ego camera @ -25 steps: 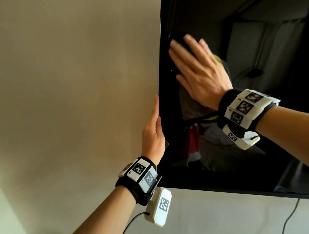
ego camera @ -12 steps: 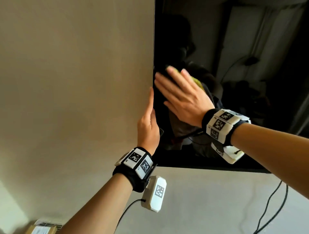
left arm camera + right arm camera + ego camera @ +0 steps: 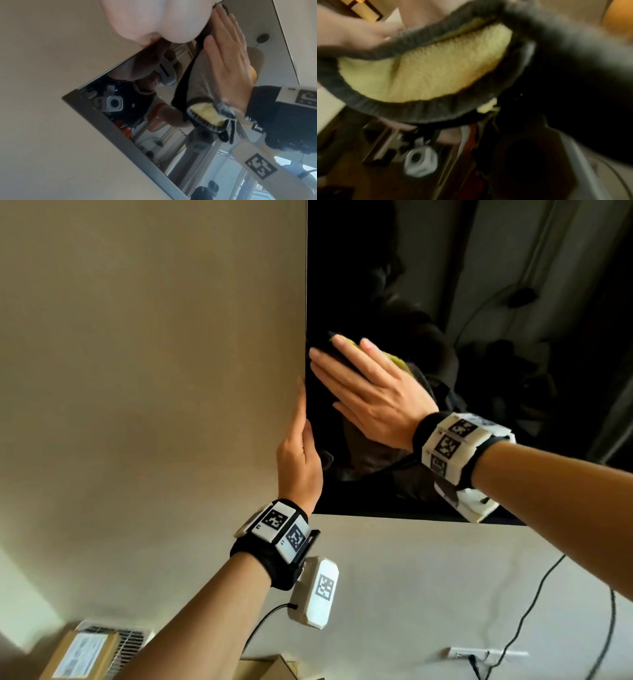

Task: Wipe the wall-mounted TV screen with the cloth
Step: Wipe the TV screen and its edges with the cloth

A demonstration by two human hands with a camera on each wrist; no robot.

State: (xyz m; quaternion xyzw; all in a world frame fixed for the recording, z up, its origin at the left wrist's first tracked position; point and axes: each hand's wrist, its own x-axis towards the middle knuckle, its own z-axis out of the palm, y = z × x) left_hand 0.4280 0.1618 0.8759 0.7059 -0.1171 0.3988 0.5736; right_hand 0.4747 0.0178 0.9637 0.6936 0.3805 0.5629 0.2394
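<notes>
The wall-mounted TV screen (image 3: 513, 371) is black and mirrors the room. My right hand (image 3: 363, 385) lies flat on it close to its left edge, fingers straight, pressing the cloth (image 3: 399, 359) against the glass. The cloth (image 3: 423, 75) is yellow with a grey border; one corner (image 3: 205, 115) folds out below the right hand (image 3: 229, 56). My left hand (image 3: 299, 453) rests against the TV's left edge near the bottom corner, index finger straight up along it. The left wrist view shows only the heel of that palm (image 3: 154, 20), by the screen's dark frame (image 3: 111, 128).
Beige wall (image 3: 137, 371) lies left of and below the TV. Black cables (image 3: 534, 607) hang down to a white wall outlet (image 3: 479, 655) at lower right. Cardboard boxes (image 3: 82, 655) sit at the bottom left.
My right hand has slid the cloth down the screen and closer to its left edge. The left hand has stayed on the TV's edge. The view has tilted lower.
</notes>
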